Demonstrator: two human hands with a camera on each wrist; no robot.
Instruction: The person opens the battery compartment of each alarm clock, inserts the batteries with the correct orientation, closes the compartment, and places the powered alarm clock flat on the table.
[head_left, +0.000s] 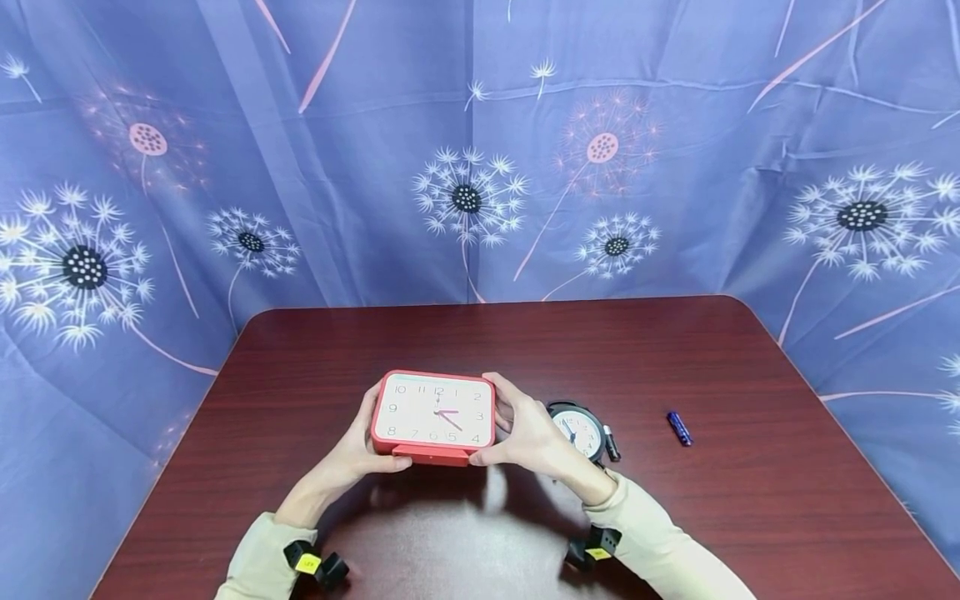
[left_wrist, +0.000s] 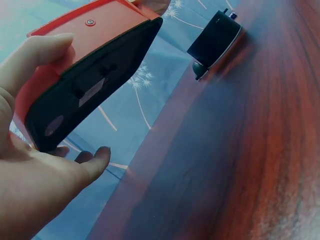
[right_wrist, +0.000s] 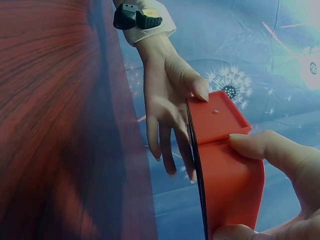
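A red rectangular alarm clock (head_left: 416, 423) with a white numbered face is held up off the table, its face turned up toward the head camera. On its left end my left hand (head_left: 348, 450) grips it, thumb along the lower edge. My right hand (head_left: 531, 440) grips the opposite end, its thumb near the lower corner. The left wrist view shows the clock's black back (left_wrist: 107, 82) and the left thumb pressed on its red underside. In the right wrist view, the right thumb (right_wrist: 250, 145) presses the red casing (right_wrist: 232, 180).
Right of the right hand, a round black alarm clock (head_left: 583, 432) rests on the dark red wooden table (head_left: 750, 508), partly hidden by that hand. Touching or close beside it is a small black-and-silver cylinder (head_left: 612, 444). Further right lies a blue battery (head_left: 679, 428). A dandelion-patterned curtain (head_left: 360, 208) hangs behind.
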